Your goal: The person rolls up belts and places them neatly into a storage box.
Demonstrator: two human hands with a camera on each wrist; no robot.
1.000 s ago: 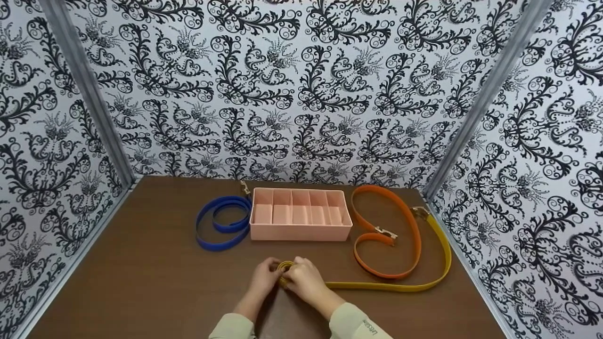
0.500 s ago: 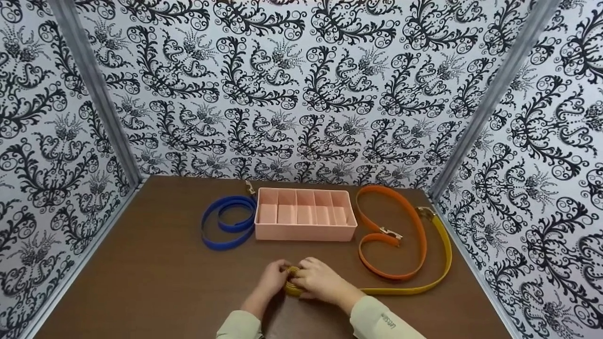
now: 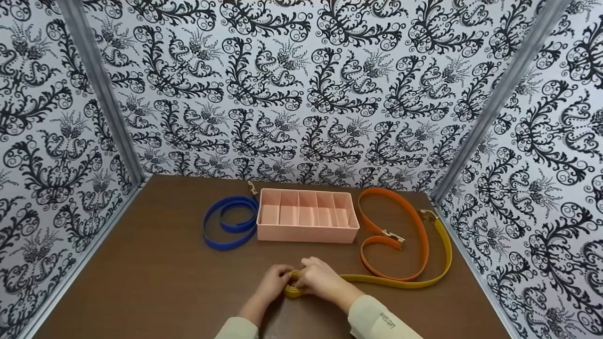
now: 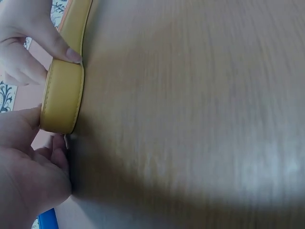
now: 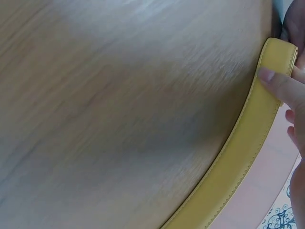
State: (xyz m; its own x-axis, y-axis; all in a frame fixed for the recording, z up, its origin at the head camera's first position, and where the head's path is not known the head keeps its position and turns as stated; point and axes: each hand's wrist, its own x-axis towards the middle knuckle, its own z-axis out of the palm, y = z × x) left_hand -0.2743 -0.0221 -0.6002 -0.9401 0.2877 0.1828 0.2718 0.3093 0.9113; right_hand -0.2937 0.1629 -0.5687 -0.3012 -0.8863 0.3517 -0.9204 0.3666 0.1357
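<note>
A: Head: one flat yellow stitched strap (image 3: 294,293), part-coiled, on brown wood-grain table (image 3: 165,273); left hand (image 3: 274,283), right hand (image 3: 324,282) gripping.
B: Left wrist: coil (image 4: 63,98) on edge. Right wrist: thumb (image 5: 283,88) pressing; should that pinch slacken, we judge the coil might spring open.

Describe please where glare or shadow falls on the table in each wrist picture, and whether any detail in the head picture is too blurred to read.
Left wrist view: pale glare on the right of the table, a dark shadow beside the left hand; right wrist view: glare at the top, shadow along the yellow strap; head view: lettering on the right sleeve too soft to read surely.
</note>
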